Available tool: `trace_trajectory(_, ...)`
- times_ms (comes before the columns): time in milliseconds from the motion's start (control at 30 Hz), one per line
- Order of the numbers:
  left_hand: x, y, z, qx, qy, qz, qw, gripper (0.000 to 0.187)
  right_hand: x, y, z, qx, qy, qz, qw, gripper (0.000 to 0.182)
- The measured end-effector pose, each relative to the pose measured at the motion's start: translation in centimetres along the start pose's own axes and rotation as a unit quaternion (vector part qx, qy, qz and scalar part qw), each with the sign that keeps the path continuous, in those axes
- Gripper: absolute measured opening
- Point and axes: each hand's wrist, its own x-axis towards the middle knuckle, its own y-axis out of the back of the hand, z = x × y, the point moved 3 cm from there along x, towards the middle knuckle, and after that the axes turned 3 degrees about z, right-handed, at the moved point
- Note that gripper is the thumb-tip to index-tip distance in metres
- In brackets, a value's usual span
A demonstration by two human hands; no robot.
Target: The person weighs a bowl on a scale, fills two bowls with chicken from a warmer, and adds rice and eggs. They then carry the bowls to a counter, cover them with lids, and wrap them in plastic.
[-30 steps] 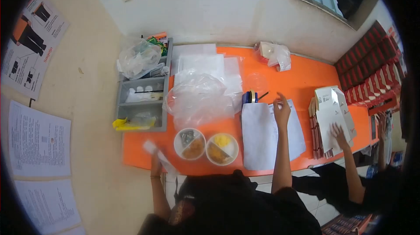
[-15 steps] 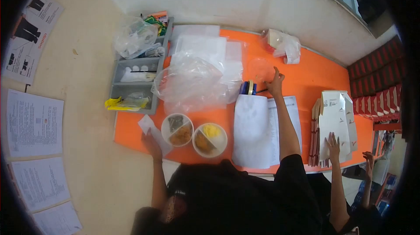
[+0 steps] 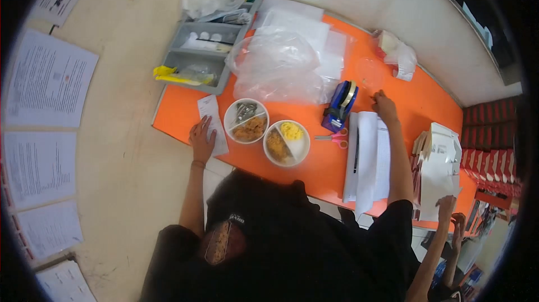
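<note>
My left hand (image 3: 203, 138) lies with fingers apart on a printed paper slip (image 3: 218, 138) at the table's left edge. Beside it stand two round white divided bowls of food: one (image 3: 246, 121) with brown pieces and a silvery packet, the other (image 3: 286, 143) with yellow and brown food. My right hand (image 3: 385, 106) has its fingers curled together at the top of a stack of white papers (image 3: 368, 159); what they hold is too small to make out. Just beyond the fingertips lies a clear round lid (image 3: 370, 73). A blue tape dispenser (image 3: 338, 105) and pink scissors (image 3: 337, 138) are left of the papers.
Clear plastic bags (image 3: 275, 66) cover white sheets at the back. A grey divided tray (image 3: 224, 77) stands back left, a wrapped roll (image 3: 403, 63) back right. Folded cartons (image 3: 439, 170) stand on the right, with another person's hands (image 3: 447, 205) beside them.
The papers have shifted right, uncovering the tape dispenser and scissors. My left hand and the slip now lie flatter. The fingers of my right hand have drawn together. The camera view has turned.
</note>
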Motion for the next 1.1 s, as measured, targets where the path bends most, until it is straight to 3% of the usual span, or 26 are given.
trace_trajectory(33,-0.1,0.1,-0.5,-0.044,-0.019,-0.016,0.999,0.051,-0.6,1.3,0.0,-0.004,-0.029,0.018,0.999,0.021)
trace_trajectory(167,-0.2,1.2,-1.2,-0.077,-0.037,-0.059,0.995,0.062,-3.7,6.5,1.3,-0.056,-0.041,0.326,0.943,0.025)
trace_trajectory(233,0.2,1.7,-1.7,-0.086,-0.05,-0.064,0.993,0.067,-6.1,10.5,-2.7,0.202,-0.159,0.447,0.857,0.018)
trace_trajectory(267,0.2,1.7,-2.0,-0.091,-0.066,-0.068,0.991,0.072,-7.1,12.5,-6.8,0.198,-0.156,0.446,0.859,0.018)
trace_trajectory(333,0.4,1.4,-2.8,-0.088,-0.072,-0.067,0.991,0.076,-9.6,14.7,-16.4,0.346,-0.143,0.488,0.789,0.015)
trace_trajectory(400,0.8,1.6,-3.1,-0.084,-0.082,-0.065,0.991,0.079,-11.1,13.8,-25.5,0.37,-0.097,0.421,0.822,0.023)
trace_trajectory(433,1.0,2.1,-3.0,-0.089,-0.087,-0.075,0.989,0.081,-12.2,9.6,-27.8,0.527,-0.155,0.258,0.795,0.026)
trace_trajectory(467,1.2,2.3,-3.0,-0.094,-0.091,-0.084,0.988,0.083,-11.5,6.0,-32.5,0.576,0.029,0.213,0.788,0.021)
trace_trajectory(500,1.2,2.3,-3.1,-0.081,-0.1,-0.076,0.989,0.087,-12.0,8.0,-38.8,0.51,-0.047,0.054,0.857,0.03)
trace_trajectory(533,1.5,2.3,-3.4,-0.084,-0.102,-0.078,0.988,0.087,-11.6,7.4,-43.2,0.361,0.15,0.117,0.913,0.033)
trace_trajectory(567,1.5,2.3,-3.7,-0.094,-0.115,-0.079,0.986,0.088,-11.7,4.2,-45.9,0.424,0.087,0.007,0.901,0.037)
trace_trajectory(633,1.8,2.3,-4.4,-0.113,-0.131,-0.087,0.981,0.092,-11.3,0.5,-49.4,0.352,0.073,-0.032,0.932,0.046)
trace_trajectory(733,2.2,2.2,-5.1,-0.13,-0.154,-0.056,0.978,0.09,-10.5,-2.1,-51.1,0.255,0.108,-0.114,0.954,0.044)
trace_trajectory(867,2.6,2.1,-5.8,-0.144,-0.171,-0.056,0.973,0.091,-8.8,-4.3,-52.8,0.211,0.092,-0.093,0.969,0.044)
trace_trajectory(933,2.8,2.1,-6.0,-0.141,-0.177,-0.066,0.972,0.093,-8.3,-4.2,-54.1,0.175,0.076,0.004,0.982,0.044)
trace_trajectory(967,2.9,2.0,-6.1,-0.144,-0.179,-0.066,0.971,0.093,-8.7,-3.9,-54.5,0.198,0.063,-0.055,0.977,0.042)
trace_trajectory(1100,3.1,2.2,-6.3,-0.147,-0.192,-0.072,0.968,0.094,-10.9,-3.5,-53.8,0.166,0.008,-0.102,0.981,0.04)
